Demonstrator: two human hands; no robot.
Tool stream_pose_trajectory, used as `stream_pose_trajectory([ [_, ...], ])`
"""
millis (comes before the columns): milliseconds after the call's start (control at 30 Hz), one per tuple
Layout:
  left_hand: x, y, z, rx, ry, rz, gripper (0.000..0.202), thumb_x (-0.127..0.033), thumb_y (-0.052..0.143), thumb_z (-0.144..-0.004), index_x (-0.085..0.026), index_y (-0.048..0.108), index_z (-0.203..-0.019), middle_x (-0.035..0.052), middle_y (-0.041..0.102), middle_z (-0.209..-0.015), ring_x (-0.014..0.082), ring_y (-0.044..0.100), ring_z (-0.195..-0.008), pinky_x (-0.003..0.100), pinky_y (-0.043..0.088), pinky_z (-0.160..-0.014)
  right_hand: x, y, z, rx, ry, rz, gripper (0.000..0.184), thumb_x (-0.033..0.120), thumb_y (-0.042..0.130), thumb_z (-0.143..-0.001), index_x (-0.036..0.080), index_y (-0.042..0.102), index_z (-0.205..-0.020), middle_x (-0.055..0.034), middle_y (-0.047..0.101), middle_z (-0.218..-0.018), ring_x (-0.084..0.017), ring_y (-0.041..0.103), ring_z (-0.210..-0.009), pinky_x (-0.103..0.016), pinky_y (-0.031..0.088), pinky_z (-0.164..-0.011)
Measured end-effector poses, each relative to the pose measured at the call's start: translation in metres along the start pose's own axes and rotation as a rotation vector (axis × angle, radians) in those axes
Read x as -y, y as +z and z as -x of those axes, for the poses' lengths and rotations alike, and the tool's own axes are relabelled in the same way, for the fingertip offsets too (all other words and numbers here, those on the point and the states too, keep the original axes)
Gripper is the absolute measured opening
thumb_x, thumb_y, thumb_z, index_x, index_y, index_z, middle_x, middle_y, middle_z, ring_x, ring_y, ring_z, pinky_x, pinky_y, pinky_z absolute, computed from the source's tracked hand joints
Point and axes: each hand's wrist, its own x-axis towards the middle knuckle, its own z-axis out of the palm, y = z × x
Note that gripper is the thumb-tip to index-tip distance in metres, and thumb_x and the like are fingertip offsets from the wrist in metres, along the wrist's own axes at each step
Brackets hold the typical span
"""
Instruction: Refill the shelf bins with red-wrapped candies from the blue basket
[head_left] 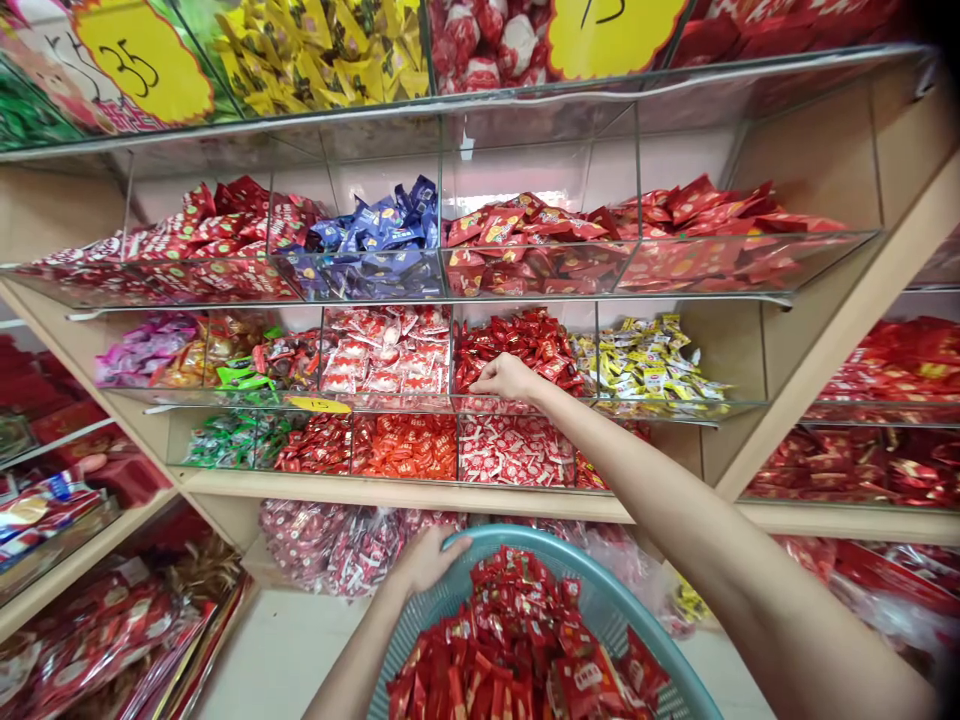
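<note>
My left hand (429, 560) grips the rim of a teal plastic basket (622, 575) on its left side. Inside the basket lies a heap of red wrapped candies (517, 630). My right hand (504, 380) reaches up to a shelf bin, its fingers pinched together just behind the bin's clear front panel. Whatever is between those fingers, if anything, is too small to make out. Dark red wrapped candies (532, 340) fill that bin, behind and beside the hand.
Left of that bin are red-and-white candies (386, 350); yellow ones (652, 360) lie to its right. Red-and-white sweets (514, 450) fill the bin below. Clear dividers separate the compartments. Bagged candies (330, 545) stand under the bottom shelf (300, 488). Wooden side panels (847, 300) flank the rack.
</note>
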Motion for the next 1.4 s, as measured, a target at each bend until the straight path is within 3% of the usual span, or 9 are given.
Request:
stream_pose_trajectory([
  [200,0.0,0.001,-0.001,0.007,-0.01,-0.022,0.052,-0.06,0.037,-0.087,-0.017,0.064,-0.083,0.0042,0.068,-0.079,0.0178,0.059,-0.071,0.024,0.035,-0.061,-0.006,0.003,0.0,0.103,-0.072,-0.19,0.008,0.021,0.071,-0.066,0.017,0.076,-0.07,0.0002,0.072,-0.069,-0.013,0.061,-0.066,-0.021,0.047,-0.064],
  [633,0.006,0.004,-0.002,-0.002,-0.037,-0.067,0.058,-0.065,0.033,-0.085,-0.016,0.063,-0.078,0.0038,0.065,-0.071,0.0183,0.058,-0.068,0.024,0.032,-0.057,-0.005,-0.001,0.005,0.093,-0.031,-0.342,0.005,0.018,0.067,-0.06,0.013,0.066,-0.058,0.0008,0.066,-0.059,-0.01,0.056,-0.058,-0.021,0.044,-0.058],
  [767,0.006,0.003,-0.001,0.0,-0.034,-0.059,0.058,-0.065,0.032,-0.086,-0.017,0.064,-0.08,0.0044,0.066,-0.074,0.0197,0.059,-0.07,0.024,0.032,-0.057,-0.001,-0.009,0.015,-0.028,-0.004,-0.45,0.015,0.026,0.07,-0.059,0.012,0.065,-0.064,0.0004,0.063,-0.059,-0.009,0.052,-0.056,-0.023,0.041,-0.056],
  [867,0.006,0.002,-0.001,0.002,-0.025,-0.065,0.058,-0.064,0.033,-0.086,-0.017,0.065,-0.081,0.0045,0.066,-0.074,0.0196,0.059,-0.069,0.024,0.033,-0.058,0.008,-0.019,0.026,-0.154,-0.018,-0.503,0.023,0.033,0.07,-0.062,0.012,0.065,-0.069,0.0049,0.053,-0.051,-0.006,0.04,-0.048,-0.022,0.033,-0.048],
  [1000,0.005,0.002,-0.001,-0.011,0.002,-0.081,0.058,-0.064,0.033,-0.086,-0.016,0.064,-0.078,0.0041,0.065,-0.072,0.018,0.057,-0.067,0.024,0.032,-0.058,0.024,-0.032,0.059,-0.239,-0.059,-0.605,0.027,0.037,0.071,-0.065,0.013,0.062,-0.073,0.006,0.052,-0.051,-0.005,0.035,-0.046,-0.021,0.028,-0.046],
  [1100,0.004,0.002,-0.002,-0.008,0.014,-0.088,0.059,-0.065,0.033,-0.086,-0.016,0.064,-0.076,0.0042,0.065,-0.071,0.0177,0.056,-0.067,0.023,0.032,-0.058,0.025,-0.021,0.106,-0.092,-0.049,-0.673,0.025,0.038,0.069,-0.068,0.015,0.061,-0.075,-0.0004,0.064,-0.065,-0.009,0.051,-0.056,-0.023,0.039,-0.052],
  [1200,0.001,0.002,-0.003,0.016,0.003,-0.075,0.06,-0.066,0.033,-0.085,-0.015,0.064,-0.078,0.0039,0.065,-0.072,0.0176,0.056,-0.067,0.023,0.032,-0.057,0.005,0.016,0.163,0.241,0.026,-0.687,0.022,0.036,0.068,-0.068,0.015,0.06,-0.069,-0.0038,0.068,-0.07,-0.014,0.06,-0.066,-0.027,0.046,-0.062],
  [1300,-0.002,0.002,-0.003,0.008,0.001,-0.066,0.06,-0.067,0.034,-0.085,-0.015,0.064,-0.08,0.004,0.066,-0.073,0.0176,0.056,-0.068,0.023,0.033,-0.059,-0.028,0.058,0.209,0.447,0.194,-0.553,0.015,0.029,0.065,-0.067,0.016,0.06,-0.067,0.0006,0.063,-0.058,-0.012,0.054,-0.054,-0.023,0.041,-0.052],
  [1400,-0.002,0.003,-0.003,0.003,0.002,-0.063,0.061,-0.067,0.034,-0.084,-0.015,0.065,-0.08,0.0037,0.066,-0.075,0.0172,0.055,-0.069,0.023,0.034,-0.06,-0.054,0.082,0.23,0.477,0.274,-0.341,0.004,0.017,0.062,-0.062,0.016,0.058,-0.06,0.0042,0.057,-0.05,-0.009,0.044,-0.046,-0.019,0.029,-0.043],
])
